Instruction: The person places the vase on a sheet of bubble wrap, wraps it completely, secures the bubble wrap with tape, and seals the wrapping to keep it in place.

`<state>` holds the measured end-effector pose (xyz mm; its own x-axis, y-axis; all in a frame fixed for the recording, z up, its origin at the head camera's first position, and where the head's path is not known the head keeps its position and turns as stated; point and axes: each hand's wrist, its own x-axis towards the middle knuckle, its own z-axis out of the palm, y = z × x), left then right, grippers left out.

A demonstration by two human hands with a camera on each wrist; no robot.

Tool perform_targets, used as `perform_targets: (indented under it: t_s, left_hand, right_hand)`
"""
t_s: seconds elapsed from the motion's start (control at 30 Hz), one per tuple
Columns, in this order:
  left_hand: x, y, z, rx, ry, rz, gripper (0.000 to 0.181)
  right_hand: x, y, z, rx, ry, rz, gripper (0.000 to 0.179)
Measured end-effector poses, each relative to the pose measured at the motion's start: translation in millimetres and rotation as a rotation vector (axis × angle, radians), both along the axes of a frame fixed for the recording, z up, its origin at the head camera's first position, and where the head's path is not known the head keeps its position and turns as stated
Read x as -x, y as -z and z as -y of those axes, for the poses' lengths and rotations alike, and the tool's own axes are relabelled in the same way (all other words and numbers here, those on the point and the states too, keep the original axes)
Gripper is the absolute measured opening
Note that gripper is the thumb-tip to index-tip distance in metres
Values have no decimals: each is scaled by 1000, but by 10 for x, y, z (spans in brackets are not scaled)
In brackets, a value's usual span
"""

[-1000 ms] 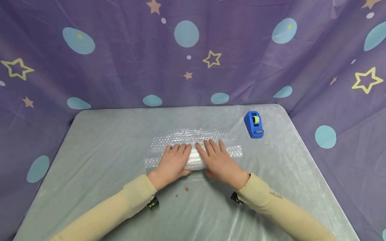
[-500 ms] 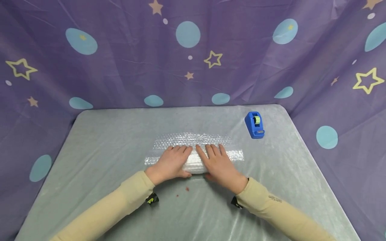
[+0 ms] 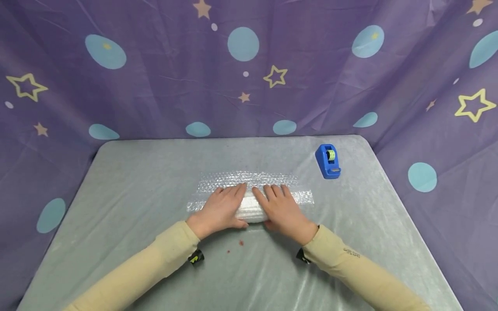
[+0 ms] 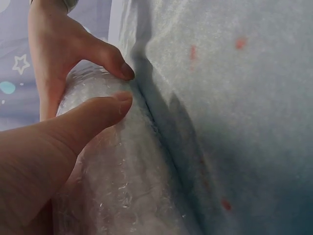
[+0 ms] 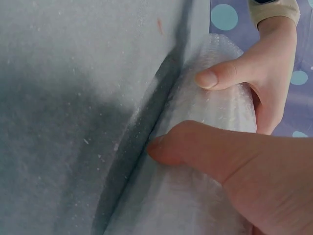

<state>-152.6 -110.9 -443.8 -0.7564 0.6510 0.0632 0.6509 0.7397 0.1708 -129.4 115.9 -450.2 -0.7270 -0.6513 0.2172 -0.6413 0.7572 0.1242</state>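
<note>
A roll of clear bubble wrap (image 3: 252,208) lies crosswise on the table, with a flat stretch of bubble wrap (image 3: 249,177) spreading out beyond it. My left hand (image 3: 221,208) grips the roll left of its middle, fingers over the top and thumb on the near side. Just to the right, my right hand (image 3: 283,209) holds it the same way. In the left wrist view the left thumb (image 4: 98,117) presses the bubbly surface. The right thumb (image 5: 195,147) lies along the roll's lower near side in the right wrist view. What is inside the roll is hidden.
A blue tape dispenser (image 3: 328,161) with a tape roll stands at the back right. Grey cloth covers the table (image 3: 148,172), with small reddish spots (image 3: 241,243) in front of the hands. A purple patterned curtain (image 3: 175,77) hangs behind and at both sides.
Both hands and the roll shifted slightly toward me, then slightly away again. The flat stretch beyond the roll looks a little narrower than a second ago. The tape dispenser has stayed put.
</note>
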Motion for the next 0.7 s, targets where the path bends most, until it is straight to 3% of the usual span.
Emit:
perform_targets:
  t_s: [0.23, 0.5, 0.7]
  left_hand:
    - [9, 30, 20, -23, 17, -32, 120]
    - [-60, 44, 13, -98, -13, -135, 101]
    - [-154, 57, -15, -30, -7, -182, 92]
  right_hand:
    - [34, -19, 13, -6, -1, 32, 102]
    - [106, -35, 11, 1, 4, 74, 100]
    - [169, -73, -3, -9, 1, 129, 99]
